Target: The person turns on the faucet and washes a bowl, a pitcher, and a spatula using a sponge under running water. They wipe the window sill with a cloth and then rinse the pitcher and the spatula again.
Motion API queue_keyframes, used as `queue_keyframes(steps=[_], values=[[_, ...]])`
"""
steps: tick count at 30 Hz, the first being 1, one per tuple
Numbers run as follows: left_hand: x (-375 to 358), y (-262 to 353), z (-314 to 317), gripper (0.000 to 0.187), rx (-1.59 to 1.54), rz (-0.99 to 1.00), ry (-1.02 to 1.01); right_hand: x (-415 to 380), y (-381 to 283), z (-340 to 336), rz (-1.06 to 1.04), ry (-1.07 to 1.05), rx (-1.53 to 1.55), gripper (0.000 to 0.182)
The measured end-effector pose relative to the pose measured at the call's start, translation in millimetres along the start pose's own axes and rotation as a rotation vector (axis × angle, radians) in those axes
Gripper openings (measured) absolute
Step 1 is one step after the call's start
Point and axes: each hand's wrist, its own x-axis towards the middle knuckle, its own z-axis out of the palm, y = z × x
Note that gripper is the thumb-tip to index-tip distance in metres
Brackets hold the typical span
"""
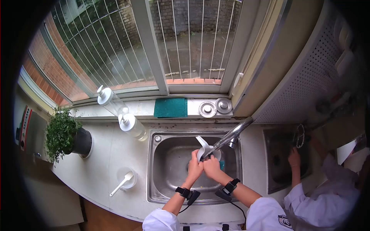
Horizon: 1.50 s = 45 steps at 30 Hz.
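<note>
Over the sink (173,148), my left hand (195,166) is closed round the near left side of a white vessel with a long flat handle or spout (202,142). My right hand (213,168) presses in beside it with curled fingers at the vessel's opening; what those fingers grip is hidden. The chrome faucet (235,133) reaches down from the right, its end right at the vessel. A bit of teal cloth or sponge (222,164) shows just right of my right hand. Both wrists wear black straps with small devices and cables.
Left of the sink are a white cup (130,184) with a white spoon (121,184), pump bottles (133,127) and a potted plant (63,133). A teal cloth (170,107) and metal lids (208,109) lie on the sill. Another person's hand (294,158) is over a second sink (275,169).
</note>
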Motion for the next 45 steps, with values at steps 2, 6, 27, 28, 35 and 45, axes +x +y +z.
queue_keyframes(steps=[2,6,27,28,35,45], values=[[2.3,-4.1,-5.4,0.058,-0.107,0.076,0.063,11.3,14.9,6.0,0.113,0.033,0.816,0.035],[13.1,5.2,-10.3,0.065,-0.117,0.108,-0.041,-3.2,-0.9,-13.3,0.298,0.183,1.458,0.042],[-71.3,-58.8,-96.6,0.062,0.038,-0.126,0.555,-97.5,-38.8,-40.0,0.063,0.127,0.488,0.043],[-79.0,-61.5,-101.3,0.062,0.046,-0.13,0.552,-94.5,-44.1,-31.0,0.047,0.286,0.55,0.041],[-113.8,-71.4,-132.6,0.06,0.088,-0.153,0.467,-95.5,4.8,69.4,0.421,-0.409,0.153,0.037],[-121.8,-67.9,-151.1,0.061,0.096,-0.158,0.403,-93.0,-9.4,61.5,0.328,-0.085,-0.021,0.034]])
